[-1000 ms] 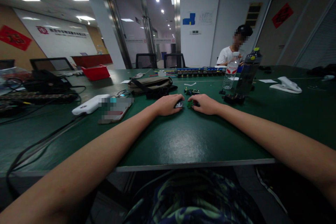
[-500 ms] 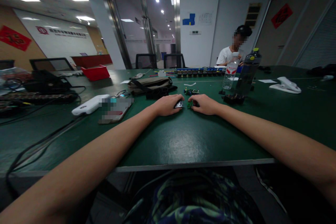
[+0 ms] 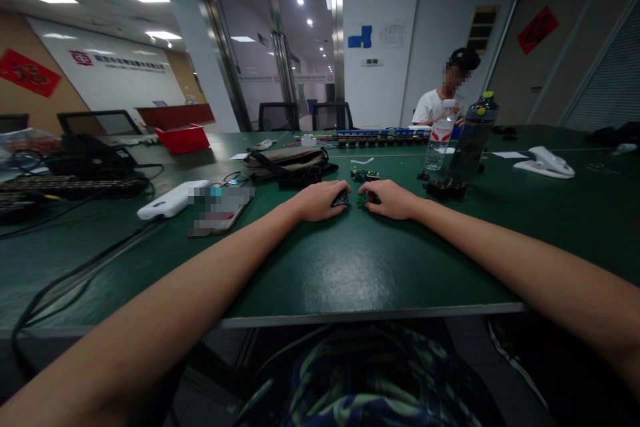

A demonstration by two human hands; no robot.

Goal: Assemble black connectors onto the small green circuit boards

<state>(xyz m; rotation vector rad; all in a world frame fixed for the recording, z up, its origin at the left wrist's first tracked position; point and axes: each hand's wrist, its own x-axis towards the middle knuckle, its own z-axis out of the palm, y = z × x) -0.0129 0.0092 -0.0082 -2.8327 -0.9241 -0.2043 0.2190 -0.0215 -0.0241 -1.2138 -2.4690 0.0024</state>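
My left hand (image 3: pixel 323 200) is closed on a small dark part (image 3: pixel 341 199) with light specks, gripped between thumb and fingers. Facing it across a narrow gap, my right hand (image 3: pixel 393 199) pinches a small green circuit board (image 3: pixel 362 199). Both hands are low over the green table (image 3: pixel 350 260). Just beyond my right hand lie more small green boards (image 3: pixel 365 175), and a thin white strip (image 3: pixel 362 161) is behind them. The undersides of both held pieces are hidden by my fingers.
Left of my hands are a grey-brown bag (image 3: pixel 290 161), a phone (image 3: pixel 223 210), a white device (image 3: pixel 173 200) and cables. To the right stand a clear bottle (image 3: pixel 440 140) and a dark bottle (image 3: pixel 473 140), with black parts (image 3: pixel 445 189) at its base. A person (image 3: pixel 435 105) sits across the table.
The piece in my left hand looks darker, where it was bright and silvery before. Both hands have stayed in nearly the same place.
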